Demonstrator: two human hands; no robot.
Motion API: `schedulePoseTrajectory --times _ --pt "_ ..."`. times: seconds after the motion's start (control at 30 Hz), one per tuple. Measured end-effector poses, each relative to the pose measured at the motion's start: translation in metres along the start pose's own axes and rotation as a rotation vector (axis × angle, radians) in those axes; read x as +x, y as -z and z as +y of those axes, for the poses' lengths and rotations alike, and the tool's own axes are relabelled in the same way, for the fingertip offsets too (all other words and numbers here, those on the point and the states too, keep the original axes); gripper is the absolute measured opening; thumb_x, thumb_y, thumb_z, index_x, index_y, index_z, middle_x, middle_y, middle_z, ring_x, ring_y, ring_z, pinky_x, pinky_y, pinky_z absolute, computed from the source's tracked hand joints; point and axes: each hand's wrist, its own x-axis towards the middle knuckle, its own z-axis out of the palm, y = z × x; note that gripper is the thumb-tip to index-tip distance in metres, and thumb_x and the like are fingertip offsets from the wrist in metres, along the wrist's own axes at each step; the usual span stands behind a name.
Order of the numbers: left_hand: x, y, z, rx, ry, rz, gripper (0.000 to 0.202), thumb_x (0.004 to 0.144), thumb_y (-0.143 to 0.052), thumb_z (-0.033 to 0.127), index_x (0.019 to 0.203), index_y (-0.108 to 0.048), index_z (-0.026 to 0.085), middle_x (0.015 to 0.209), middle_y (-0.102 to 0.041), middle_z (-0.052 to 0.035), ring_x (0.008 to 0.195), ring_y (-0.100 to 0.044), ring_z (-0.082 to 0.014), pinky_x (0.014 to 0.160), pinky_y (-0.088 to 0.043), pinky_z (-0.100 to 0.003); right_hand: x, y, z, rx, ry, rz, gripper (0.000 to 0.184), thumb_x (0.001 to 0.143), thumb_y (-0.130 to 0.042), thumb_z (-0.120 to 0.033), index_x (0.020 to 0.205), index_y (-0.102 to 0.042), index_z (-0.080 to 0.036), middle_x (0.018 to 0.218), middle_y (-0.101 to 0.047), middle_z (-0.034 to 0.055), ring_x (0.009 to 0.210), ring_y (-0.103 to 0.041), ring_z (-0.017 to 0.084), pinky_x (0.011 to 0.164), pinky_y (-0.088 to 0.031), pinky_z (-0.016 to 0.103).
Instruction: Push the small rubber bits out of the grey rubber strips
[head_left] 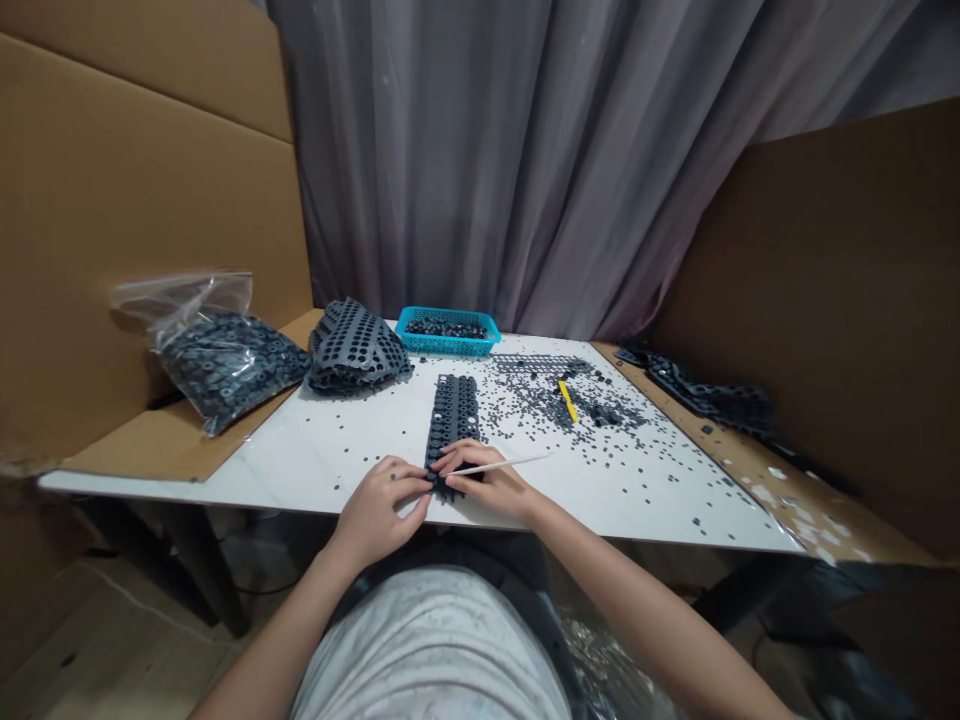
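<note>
A long dark grey perforated rubber strip (453, 412) lies lengthwise on the white table (300, 455), its near end between my hands. My left hand (381, 505) has its fingers curled, pinching the strip's near left corner. My right hand (489, 482) presses on the near right end and also holds a thin pale stick (517, 461) that points to the right. Many tiny black punched-out bits (570, 420) are scattered across the table's right half.
A clear bag of black parts (214, 355) sits at the left on cardboard. A stack of grey perforated sheets (356, 348) and a blue basket (448, 330) stand at the back. A yellow tool (568, 400) lies among the bits. Dark strips (705, 395) lie at right.
</note>
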Motion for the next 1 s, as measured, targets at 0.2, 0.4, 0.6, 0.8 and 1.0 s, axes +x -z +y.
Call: schedulePoseTrajectory --times 0.2,0.4,0.6,0.8,1.0 --pt "0.0 0.0 0.0 0.013 -0.001 0.0 0.017 0.08 -0.055 0.018 0.089 -0.07 0.021 0.091 -0.069 -0.0047 0.088 -0.056 -0.0203 0.078 -0.05 -0.036 0.001 -0.002 -0.002 -0.044 0.008 -0.011 0.011 0.087 -0.057 -0.027 0.088 -0.064 -0.019 0.097 -0.07 0.0083 0.105 -0.058 0.019 0.091 -0.047 0.039" --pt "0.001 -0.001 0.001 0.042 -0.017 -0.001 0.018 0.078 -0.055 0.016 0.088 -0.069 0.021 0.087 -0.068 -0.005 0.084 -0.055 -0.0205 0.076 -0.049 -0.037 0.002 -0.004 -0.003 -0.18 0.072 -0.032 0.013 0.091 -0.049 -0.025 0.091 -0.061 -0.019 0.097 -0.069 0.0075 0.096 -0.06 0.018 0.086 -0.048 0.035" --pt "0.002 -0.001 0.002 0.052 -0.005 -0.03 0.014 0.078 -0.056 0.016 0.085 -0.067 0.019 0.084 -0.066 -0.0047 0.084 -0.054 -0.0206 0.077 -0.048 -0.037 0.001 -0.008 0.006 -0.379 0.185 -0.072 0.017 0.093 -0.045 -0.025 0.095 -0.061 -0.02 0.1 -0.069 0.0068 0.095 -0.06 0.017 0.085 -0.046 0.034" --pt "0.003 -0.001 0.002 0.053 -0.004 -0.04 0.014 0.077 -0.056 0.015 0.084 -0.067 0.02 0.084 -0.065 -0.0046 0.085 -0.054 -0.0209 0.078 -0.048 -0.037 0.004 -0.01 0.018 -0.544 0.226 0.0 0.021 0.094 -0.042 -0.028 0.091 -0.061 -0.02 0.101 -0.067 0.0094 0.092 -0.059 0.019 0.081 -0.047 0.035" --pt "0.001 -0.002 0.0 0.031 -0.013 -0.018 0.017 0.077 -0.055 0.017 0.089 -0.068 0.021 0.088 -0.066 -0.005 0.089 -0.056 -0.0209 0.079 -0.049 -0.037 0.006 -0.004 0.009 -0.404 0.066 0.116 0.015 0.093 -0.044 -0.022 0.095 -0.058 -0.02 0.1 -0.066 0.0096 0.094 -0.059 0.02 0.083 -0.049 0.036"
